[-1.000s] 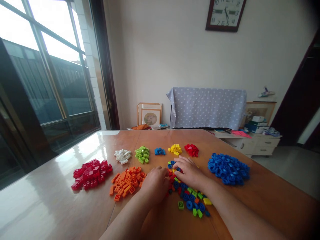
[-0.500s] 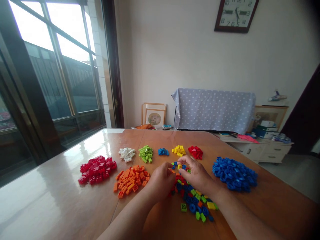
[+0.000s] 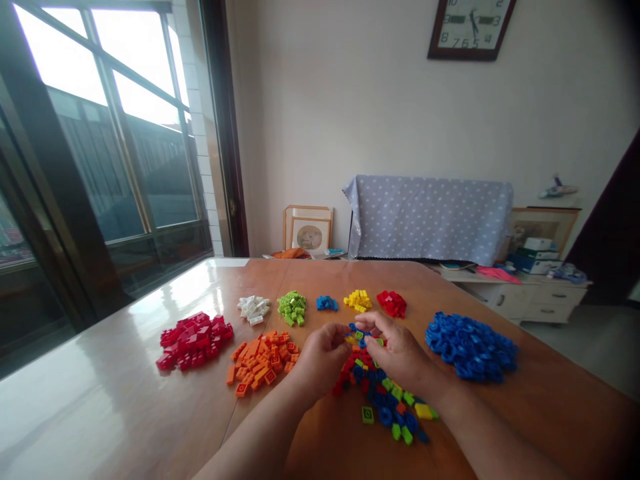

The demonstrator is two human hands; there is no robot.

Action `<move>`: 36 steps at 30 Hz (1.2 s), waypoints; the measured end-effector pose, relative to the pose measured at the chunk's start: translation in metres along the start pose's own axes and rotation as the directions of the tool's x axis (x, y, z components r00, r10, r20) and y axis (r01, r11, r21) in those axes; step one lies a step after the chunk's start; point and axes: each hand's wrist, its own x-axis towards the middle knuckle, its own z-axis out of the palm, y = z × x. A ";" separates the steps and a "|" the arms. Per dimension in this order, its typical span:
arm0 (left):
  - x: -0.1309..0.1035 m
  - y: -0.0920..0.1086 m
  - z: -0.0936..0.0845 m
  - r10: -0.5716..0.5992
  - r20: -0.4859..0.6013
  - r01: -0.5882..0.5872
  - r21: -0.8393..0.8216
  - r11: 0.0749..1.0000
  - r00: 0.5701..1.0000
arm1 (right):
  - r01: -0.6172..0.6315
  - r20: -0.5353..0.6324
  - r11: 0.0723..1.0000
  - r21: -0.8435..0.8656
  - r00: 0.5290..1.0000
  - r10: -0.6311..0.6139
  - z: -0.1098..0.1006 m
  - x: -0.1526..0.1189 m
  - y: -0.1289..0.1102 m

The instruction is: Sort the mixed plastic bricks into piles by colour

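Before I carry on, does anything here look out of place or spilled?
Mildly: the mixed-colour pile by the right hand sprawls, unlike the single-colour piles, and one green brick sits slightly apart. No damage shows.

Person's left hand [image 3: 323, 357] and right hand [image 3: 400, 350]: both bare. Left forearm [image 3: 260, 427] and right forearm [image 3: 487, 430] bare too, up to where the frame crops them. Wrists narrow, forearms thicken toward the elbow. Nail detail too small to tell.
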 end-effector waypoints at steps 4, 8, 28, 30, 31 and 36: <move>-0.003 0.005 0.000 -0.002 -0.021 0.005 0.133 0.991 1.000 | -0.149 -0.096 0.988 -0.045 0.985 0.145 -0.016 0.006 0.028; -0.006 0.011 0.000 -0.006 -0.006 0.008 0.196 0.981 1.000 | -0.271 -0.075 0.953 -0.138 0.962 0.263 -0.032 0.010 0.053; -0.002 -0.006 -0.006 0.031 0.024 -0.038 0.438 0.898 0.999 | -0.357 0.176 0.779 -0.515 0.846 0.504 -0.068 -0.004 0.073; -0.001 -0.010 -0.007 0.037 0.030 -0.047 0.446 0.894 0.999 | -0.362 0.251 0.813 -0.456 0.824 0.508 -0.068 -0.006 0.069; 0.000 -0.012 -0.008 0.036 0.034 -0.048 0.445 0.894 0.999 | -0.384 0.306 0.827 -0.410 0.797 0.522 -0.068 -0.007 0.067; -0.001 -0.011 -0.007 0.036 0.046 -0.053 0.448 0.893 0.998 | -0.400 0.455 0.873 -0.279 0.745 0.487 -0.057 -0.009 0.052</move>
